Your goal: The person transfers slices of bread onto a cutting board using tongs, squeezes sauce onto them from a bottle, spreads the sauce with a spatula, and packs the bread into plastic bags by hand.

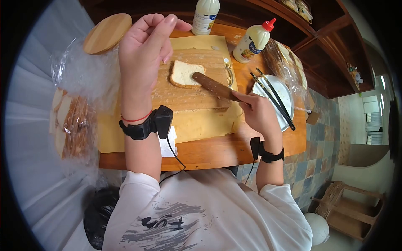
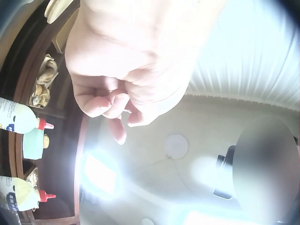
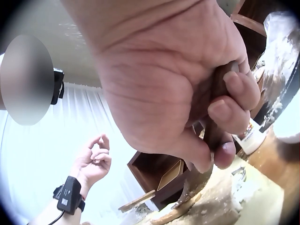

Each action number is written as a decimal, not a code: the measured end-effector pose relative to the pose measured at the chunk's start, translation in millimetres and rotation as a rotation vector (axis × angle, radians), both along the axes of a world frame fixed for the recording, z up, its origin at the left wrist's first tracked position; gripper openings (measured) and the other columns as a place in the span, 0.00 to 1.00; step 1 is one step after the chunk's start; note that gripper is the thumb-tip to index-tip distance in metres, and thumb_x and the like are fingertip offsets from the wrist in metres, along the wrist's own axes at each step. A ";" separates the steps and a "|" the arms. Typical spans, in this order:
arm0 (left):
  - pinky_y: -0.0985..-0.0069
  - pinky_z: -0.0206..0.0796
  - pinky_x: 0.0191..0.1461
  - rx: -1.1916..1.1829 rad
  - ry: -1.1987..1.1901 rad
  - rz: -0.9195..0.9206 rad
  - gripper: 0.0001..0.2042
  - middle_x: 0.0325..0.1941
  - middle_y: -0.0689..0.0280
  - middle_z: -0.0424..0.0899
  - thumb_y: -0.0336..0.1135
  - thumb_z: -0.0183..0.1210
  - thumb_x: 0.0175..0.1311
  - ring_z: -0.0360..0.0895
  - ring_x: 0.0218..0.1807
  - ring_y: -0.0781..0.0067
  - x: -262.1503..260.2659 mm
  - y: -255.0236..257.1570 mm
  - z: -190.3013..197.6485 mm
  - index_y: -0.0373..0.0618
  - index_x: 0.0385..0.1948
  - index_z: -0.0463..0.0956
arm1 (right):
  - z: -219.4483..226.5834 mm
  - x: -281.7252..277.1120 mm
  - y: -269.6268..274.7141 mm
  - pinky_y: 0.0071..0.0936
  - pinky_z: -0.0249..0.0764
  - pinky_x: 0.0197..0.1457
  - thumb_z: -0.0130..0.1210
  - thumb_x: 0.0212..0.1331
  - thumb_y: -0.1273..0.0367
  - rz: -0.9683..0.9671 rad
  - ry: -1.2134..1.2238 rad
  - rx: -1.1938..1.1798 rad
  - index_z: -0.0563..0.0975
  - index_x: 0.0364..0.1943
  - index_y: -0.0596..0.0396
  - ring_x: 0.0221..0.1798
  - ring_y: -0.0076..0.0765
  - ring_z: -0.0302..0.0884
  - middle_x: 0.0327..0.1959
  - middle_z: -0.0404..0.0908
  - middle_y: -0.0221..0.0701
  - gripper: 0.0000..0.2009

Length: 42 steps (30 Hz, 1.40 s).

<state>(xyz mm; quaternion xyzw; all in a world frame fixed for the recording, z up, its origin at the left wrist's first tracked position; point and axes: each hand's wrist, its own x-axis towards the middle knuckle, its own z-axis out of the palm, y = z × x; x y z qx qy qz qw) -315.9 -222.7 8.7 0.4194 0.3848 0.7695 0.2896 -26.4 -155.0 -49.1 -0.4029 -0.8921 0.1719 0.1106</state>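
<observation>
A slice of white bread (image 1: 187, 74) with a brown crust lies on a wooden board (image 1: 167, 100). My right hand (image 1: 261, 113) grips the handle of a flat wooden spreader (image 1: 215, 88), whose tip rests on the bread's right part. In the right wrist view, fingers of the right hand (image 3: 173, 89) curl round the handle, and the spreader's blade (image 3: 194, 185) touches the slice. Raised above the board's left side, my left hand (image 1: 144, 54) holds nothing, its fingers loosely bent. The left wrist view shows the left hand (image 2: 126, 70) empty too.
Two sauce bottles (image 1: 205, 16) (image 1: 252, 42) stand behind the board. At the right, black chopsticks (image 1: 274, 98) lie across a white plate (image 1: 287, 90). Bagged bread (image 1: 75, 121) is at the left, near a round wooden lid (image 1: 107, 33). Yellow paper (image 1: 188, 125) lies beneath the board.
</observation>
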 end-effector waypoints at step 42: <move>0.86 0.52 0.25 -0.056 -0.031 0.007 0.08 0.35 0.66 0.83 0.32 0.48 0.78 0.59 0.21 0.91 0.5 0.3 0.5 0.41 0.37 0.74 | -11.7 -4.8 -3.0 0.43 0.79 0.38 0.58 0.60 0.73 -0.067 0.058 0.061 0.88 0.53 0.40 0.34 0.52 0.83 0.31 0.84 0.40 0.18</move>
